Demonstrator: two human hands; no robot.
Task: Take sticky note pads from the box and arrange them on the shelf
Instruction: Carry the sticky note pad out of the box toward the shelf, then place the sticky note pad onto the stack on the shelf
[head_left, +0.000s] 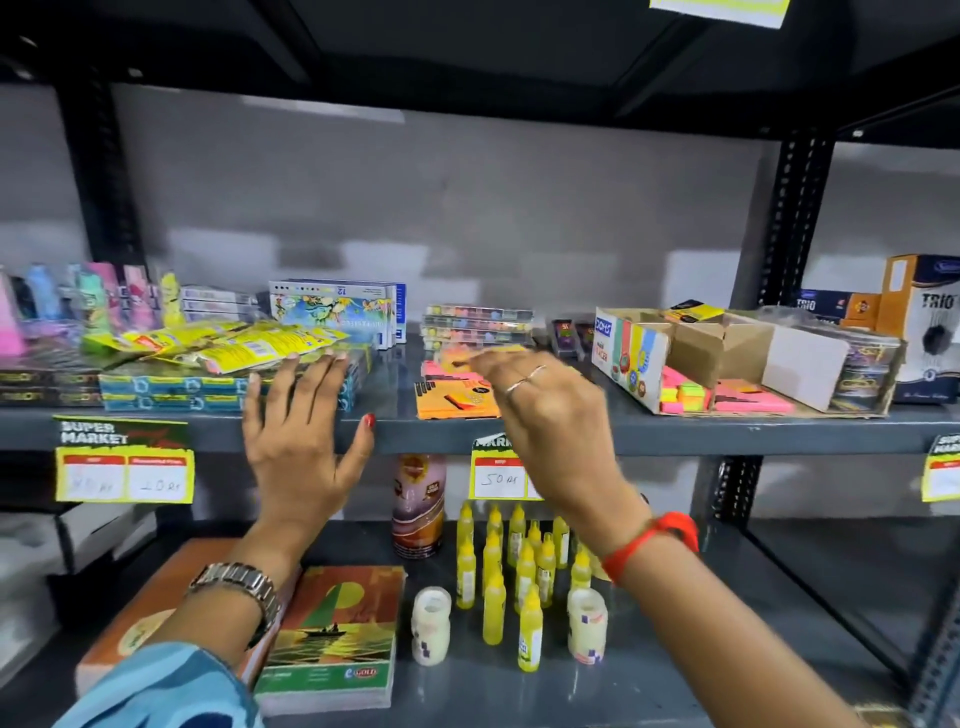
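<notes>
So we've got the right hand (524, 395) up over the middle of the grey shelf (675, 428), fingers pinched together on a sticky note pad (480, 355) that's yellowy-orange and blurred, so we can't make out much of its surface. Its long axis runs roughly left to right along the shelf, lying fairly flat, with the far end poking out to the right past the fingertips. It sits just above a pink pad (441, 370), and in front of that lies an orange pack (457, 400) flat at the shelf edge.

Our left hand (298, 431) is spread open, fingers apart, holding nothing, fingertips touching the yellow packets (234, 345) piled on the blue boxes (171, 392) (thumb hangs down over the shelf's front lip).

The cardboard box (748, 338) sits off to the right on the same shelf, open on top, with more neon pink and yellow pads (685, 397) lying in its front part. Down on the lower shelf there's a cluster of yellow glue bottles (519, 566).
</notes>
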